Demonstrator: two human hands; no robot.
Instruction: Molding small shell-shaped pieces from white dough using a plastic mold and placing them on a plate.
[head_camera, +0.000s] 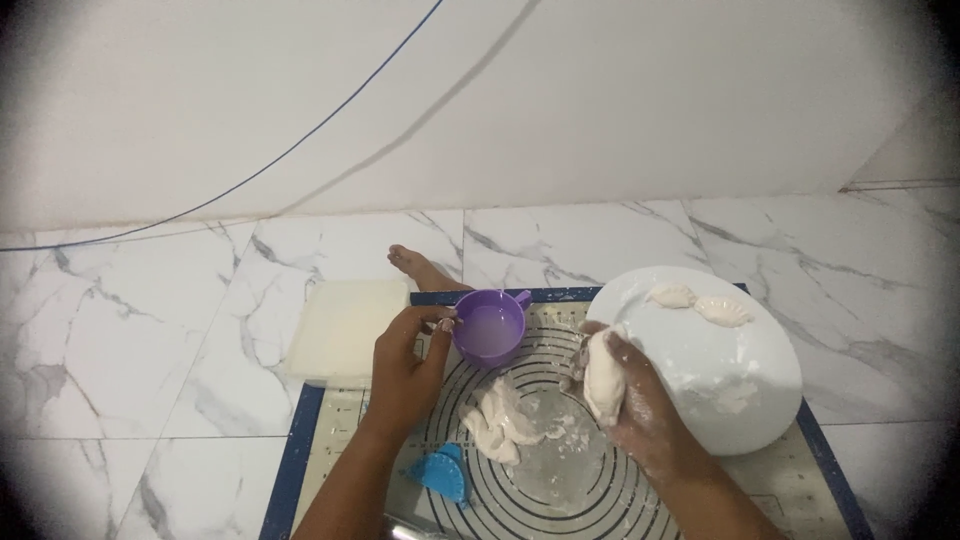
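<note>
My left hand (408, 362) reaches toward a small purple cup (489, 327) of cloudy liquid, its fingertips touching the rim. My right hand (628, 394), dusted with flour, holds a folded white dough piece (603, 377) over the pastry mat (560, 470). A torn lump of dough (500, 420) lies on the mat between my hands. A blue dumpling press (441, 473) sits near my left wrist.
A white round plate (720, 370) at the right carries two shaped dumplings (698, 302). A white rectangular container (348, 328) sits left of the cup. A bare foot (425, 268) rests on the marble floor beyond the mat. A white wall stands behind.
</note>
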